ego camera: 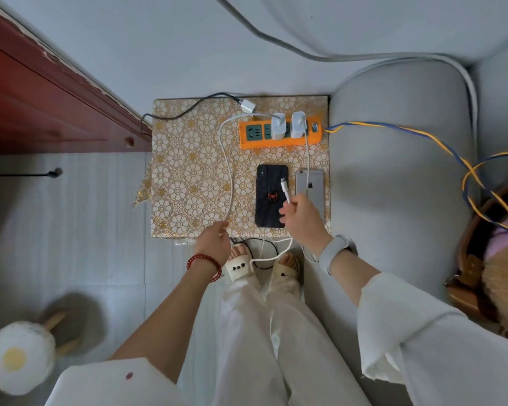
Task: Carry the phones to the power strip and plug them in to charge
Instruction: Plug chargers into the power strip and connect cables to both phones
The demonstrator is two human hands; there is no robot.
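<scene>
Two phones are laid face down just beyond the right hand: a black phone marked with a red spider, and a silver phone beside it. A white cable plug is pinched in that hand. Another white cable is held by the left hand. Two white chargers are seated in the orange power strip farther out.

2 phones side by side before power strip.
</scene>
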